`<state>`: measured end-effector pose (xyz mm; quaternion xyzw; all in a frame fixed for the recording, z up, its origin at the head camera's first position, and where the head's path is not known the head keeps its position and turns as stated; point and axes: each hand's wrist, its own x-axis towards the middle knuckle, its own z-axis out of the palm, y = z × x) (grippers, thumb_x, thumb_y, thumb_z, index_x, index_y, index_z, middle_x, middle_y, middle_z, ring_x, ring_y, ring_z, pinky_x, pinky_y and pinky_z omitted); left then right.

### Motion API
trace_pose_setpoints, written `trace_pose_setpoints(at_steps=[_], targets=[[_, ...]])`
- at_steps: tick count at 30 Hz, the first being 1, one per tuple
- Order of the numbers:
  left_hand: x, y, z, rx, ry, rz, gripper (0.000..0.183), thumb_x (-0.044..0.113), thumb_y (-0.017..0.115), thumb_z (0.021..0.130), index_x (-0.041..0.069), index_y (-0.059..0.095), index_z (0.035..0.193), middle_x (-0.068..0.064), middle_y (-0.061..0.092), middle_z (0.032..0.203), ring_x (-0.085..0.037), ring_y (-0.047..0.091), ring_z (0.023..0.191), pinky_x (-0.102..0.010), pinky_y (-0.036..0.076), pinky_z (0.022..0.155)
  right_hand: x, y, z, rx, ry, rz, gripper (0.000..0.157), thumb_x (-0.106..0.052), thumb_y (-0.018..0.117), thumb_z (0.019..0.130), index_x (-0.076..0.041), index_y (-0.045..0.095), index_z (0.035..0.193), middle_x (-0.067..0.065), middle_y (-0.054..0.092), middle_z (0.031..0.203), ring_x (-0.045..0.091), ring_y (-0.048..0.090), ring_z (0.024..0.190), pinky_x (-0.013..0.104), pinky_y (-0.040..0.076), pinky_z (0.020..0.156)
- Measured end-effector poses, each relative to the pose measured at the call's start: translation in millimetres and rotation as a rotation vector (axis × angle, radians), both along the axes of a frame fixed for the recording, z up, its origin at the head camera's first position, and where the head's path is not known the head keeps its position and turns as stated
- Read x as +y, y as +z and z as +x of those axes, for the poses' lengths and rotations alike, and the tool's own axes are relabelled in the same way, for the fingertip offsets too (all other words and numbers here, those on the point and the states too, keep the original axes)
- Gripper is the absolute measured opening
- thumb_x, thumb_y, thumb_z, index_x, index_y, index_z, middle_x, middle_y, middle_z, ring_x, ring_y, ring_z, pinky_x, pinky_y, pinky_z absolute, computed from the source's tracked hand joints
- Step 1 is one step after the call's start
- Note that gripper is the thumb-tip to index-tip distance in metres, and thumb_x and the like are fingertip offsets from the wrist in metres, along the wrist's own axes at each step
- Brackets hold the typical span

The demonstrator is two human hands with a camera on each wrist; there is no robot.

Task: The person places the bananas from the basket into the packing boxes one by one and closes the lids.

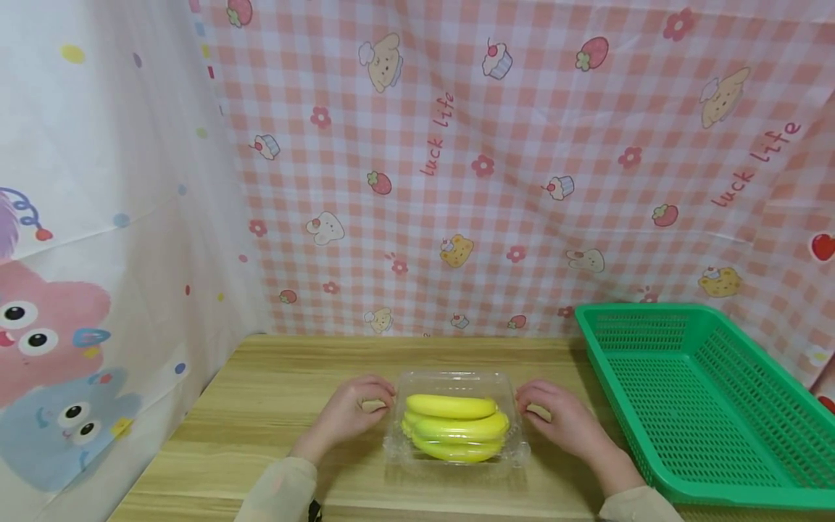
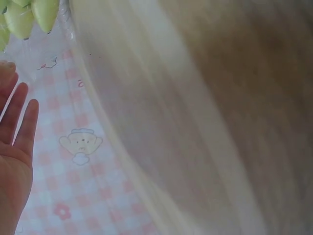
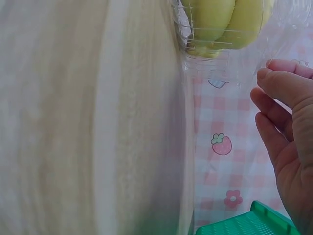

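Observation:
A clear plastic clamshell box [image 1: 457, 382] sits on the wooden table, and several yellow bananas [image 1: 457, 429] show through it. My left hand [image 1: 349, 409] is at the box's left side, its thumb and fingertips drawn together at the edge. Opposite it, my right hand [image 1: 564, 417] pinches the right edge in the same way. In the right wrist view, thumb and forefinger of the right hand [image 3: 291, 122] meet beside the clear plastic. The left wrist view shows part of the left hand [image 2: 14, 156] below the bananas' tips [image 2: 24, 17]; its grip is cut off there.
To the right stands a green slotted plastic basket [image 1: 659, 464], close to the right forearm. Behind the wooden table [image 1: 293, 370] hangs a pink checked cloth [image 1: 417, 217] with cartoon prints. A white printed cloth [image 1: 150, 254] hangs on the left.

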<state>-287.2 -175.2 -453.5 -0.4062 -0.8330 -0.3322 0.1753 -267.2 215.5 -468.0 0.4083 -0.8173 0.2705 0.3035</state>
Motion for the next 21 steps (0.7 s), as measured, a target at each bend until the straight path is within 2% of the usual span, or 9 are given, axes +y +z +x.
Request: trace_pose_setpoints(at_steps=[3, 7, 10, 15, 18, 21], targets=[[-0.8, 0.5, 0.2, 0.034, -0.004, -0.025, 0.021, -0.006, 0.081, 0.075, 0.012, 0.075, 0.083, -0.003, 0.071, 0.102, -0.021, 0.066, 0.099, -0.037, 0.056, 0.091, -0.6, 0.7, 1.1, 0.001, -0.018, 0.009, 0.044, 0.015, 0.084, 0.062, -0.018, 0.063, 0.083, -0.002, 0.067, 0.097, 0.017, 0.064, 0.09, 0.009, 0.044, 0.091], [-2.0, 2.2, 3.1, 0.05, 0.022, -0.084, 0.021, -0.004, 0.081, 0.075, 0.014, 0.075, 0.086, -0.001, 0.071, 0.105, -0.02, 0.066, 0.1, -0.039, 0.055, 0.093, -1.5, 3.0, 5.2, 0.001, -0.062, 0.028, 0.043, 0.014, 0.084, 0.063, -0.017, 0.063, 0.083, -0.002, 0.067, 0.097, 0.018, 0.064, 0.091, 0.026, 0.056, 0.083], [-2.3, 4.3, 7.0, 0.051, 0.054, -0.123, 0.021, -0.001, 0.081, 0.075, 0.014, 0.075, 0.089, -0.001, 0.071, 0.107, -0.021, 0.065, 0.102, -0.042, 0.054, 0.095, -2.3, 4.6, 9.9, 0.006, -0.101, 0.039, 0.042, 0.012, 0.085, 0.064, -0.017, 0.062, 0.084, -0.002, 0.067, 0.097, 0.018, 0.064, 0.091, 0.038, 0.059, 0.078], [-0.7, 7.6, 13.4, 0.053, 0.101, -0.177, 0.017, 0.003, 0.078, 0.079, 0.013, 0.075, 0.093, -0.002, 0.07, 0.111, -0.022, 0.064, 0.105, -0.045, 0.052, 0.098, -3.9, 6.3, 18.0, -0.009, -0.149, 0.04, 0.038, 0.009, 0.083, 0.068, -0.016, 0.064, 0.088, -0.004, 0.066, 0.097, 0.017, 0.063, 0.091, 0.039, 0.059, 0.078], [1.7, 9.6, 18.4, 0.003, 0.135, -0.188, 0.013, 0.006, 0.076, 0.083, 0.011, 0.074, 0.095, -0.005, 0.069, 0.114, -0.024, 0.063, 0.108, -0.046, 0.051, 0.099, -4.7, 7.6, 24.8, -0.054, -0.186, 0.029, 0.034, 0.005, 0.083, 0.072, -0.017, 0.067, 0.091, -0.006, 0.065, 0.098, 0.016, 0.064, 0.092, 0.039, 0.058, 0.079], [5.2, 11.7, 24.7, -0.086, 0.174, -0.174, 0.013, 0.008, 0.074, 0.085, 0.009, 0.072, 0.099, -0.009, 0.067, 0.116, -0.026, 0.062, 0.108, -0.045, 0.054, 0.094, -5.7, 8.8, 32.3, -0.124, -0.225, 0.006, 0.029, 0.0, 0.081, 0.077, -0.018, 0.069, 0.095, -0.008, 0.065, 0.1, 0.016, 0.063, 0.094, 0.04, 0.058, 0.081]])
